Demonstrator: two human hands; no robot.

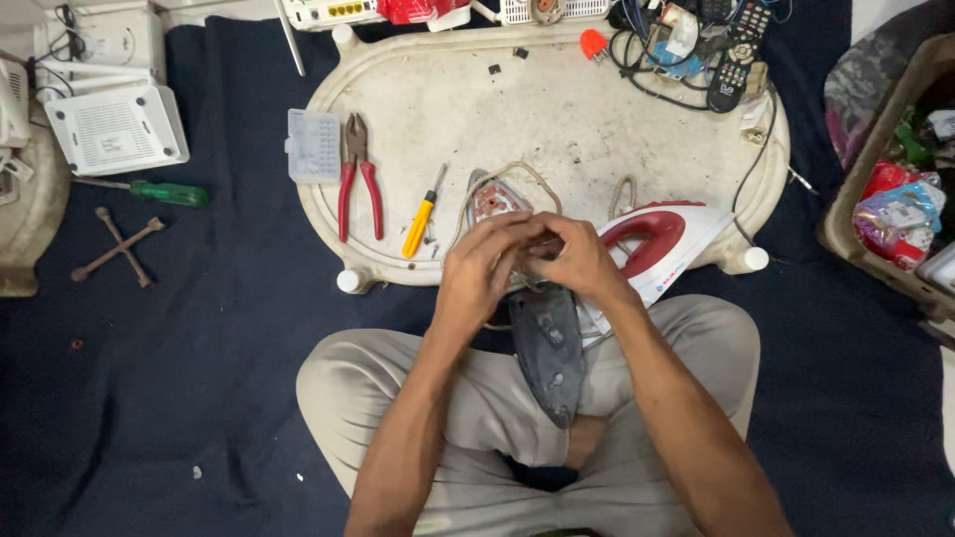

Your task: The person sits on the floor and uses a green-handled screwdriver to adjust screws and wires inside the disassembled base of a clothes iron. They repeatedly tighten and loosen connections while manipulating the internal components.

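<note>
My left hand [484,267] and my right hand [575,257] meet above the near edge of a white oval board [557,109], fingers closed together on a small part and a thin wire of an opened clothes iron. The iron's grey soleplate [550,348] lies in my lap, pointing toward me. Its red and white top shell [662,244] rests to the right of my hands. An inner piece of the iron [494,199] with a looped cord sits just beyond my fingers. What my fingers pinch is mostly hidden.
Red-handled pliers [358,179], a yellow screwdriver [422,214] and a small clear parts box [313,145] lie left on the board. A green screwdriver [164,191] and a cross wrench [119,246] lie on the dark blue cloth. Remotes and cables [731,55] sit far right; a basket [875,179] stands at right.
</note>
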